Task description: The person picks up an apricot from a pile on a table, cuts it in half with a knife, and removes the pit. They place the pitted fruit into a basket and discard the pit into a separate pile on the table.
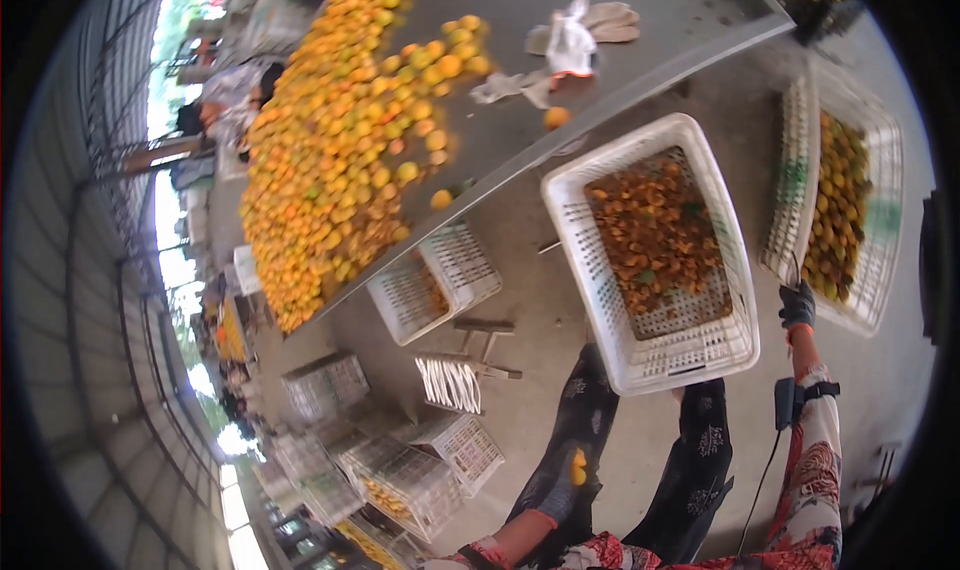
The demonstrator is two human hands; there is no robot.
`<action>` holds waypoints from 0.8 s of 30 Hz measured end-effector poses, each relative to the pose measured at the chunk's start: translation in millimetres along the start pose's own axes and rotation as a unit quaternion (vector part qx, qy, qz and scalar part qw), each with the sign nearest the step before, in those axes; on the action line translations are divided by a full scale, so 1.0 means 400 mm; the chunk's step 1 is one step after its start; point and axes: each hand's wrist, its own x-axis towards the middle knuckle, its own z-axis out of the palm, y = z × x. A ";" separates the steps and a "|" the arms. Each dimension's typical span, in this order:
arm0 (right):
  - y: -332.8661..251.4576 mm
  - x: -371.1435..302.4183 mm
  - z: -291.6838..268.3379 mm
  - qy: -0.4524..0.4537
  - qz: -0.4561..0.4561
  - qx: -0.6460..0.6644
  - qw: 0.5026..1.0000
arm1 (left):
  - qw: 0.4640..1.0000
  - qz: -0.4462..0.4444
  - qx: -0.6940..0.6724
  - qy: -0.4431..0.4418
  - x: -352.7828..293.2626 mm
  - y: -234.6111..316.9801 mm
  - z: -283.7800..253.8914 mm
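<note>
Outward: right hand (797,305) reaching, gripping crate (795,195) | left hand (560,492) lowered, holding fruit (578,474)

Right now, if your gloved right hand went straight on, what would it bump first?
Probably the white plastic crate of yellowish fruit: the gloved right hand seems to touch its near corner, though depth is unclear.

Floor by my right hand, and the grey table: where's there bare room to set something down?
The floor is bare in a strip between the scrap crate and the fruit crate at your right hand. The table is bare between the gloves and its right edge, but crowded leftward under heaped fruit.
</note>
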 end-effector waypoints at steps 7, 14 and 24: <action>0.088 0.004 -0.029 -0.113 0.035 0.086 0.989 | 0.990 0.109 0.061 -0.066 -0.045 -0.091 -0.150; 0.122 -0.042 -0.071 0.025 -0.099 -0.190 0.976 | 0.994 0.073 -0.036 -0.074 -0.070 -0.186 -0.232; 0.266 -0.116 -0.342 0.123 -0.274 -0.450 0.841 | 0.988 0.104 -0.031 -0.109 -0.129 -0.246 -0.269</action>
